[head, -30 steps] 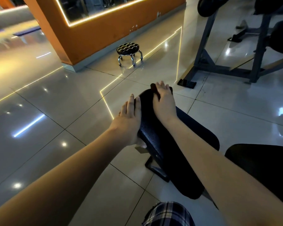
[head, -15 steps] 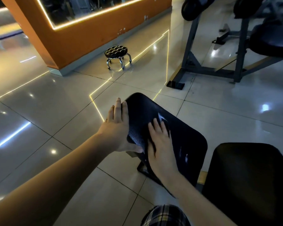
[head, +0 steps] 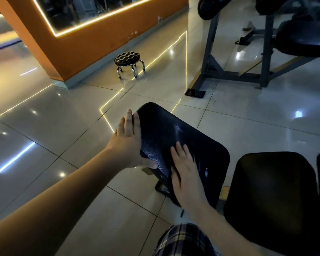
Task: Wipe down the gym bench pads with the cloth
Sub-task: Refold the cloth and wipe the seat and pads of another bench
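- I have a single view to work from: a wide-angle camera worn on the person's head, pitched forward and down.
- It sits close over the bench pad (head: 183,133), which fills the lower middle of the view.
- The left hand (head: 129,143) reaches in from 8 o'clock and the right hand (head: 185,174) from 5 o'clock.
- Farther out across the tiled floor (head: 44,126), a stool (head: 128,60) lies at 11 o'clock and a grey machine frame (head: 211,58) at 1 o'clock.

Right hand (head: 187,180) farther back along pad (head: 164,126)
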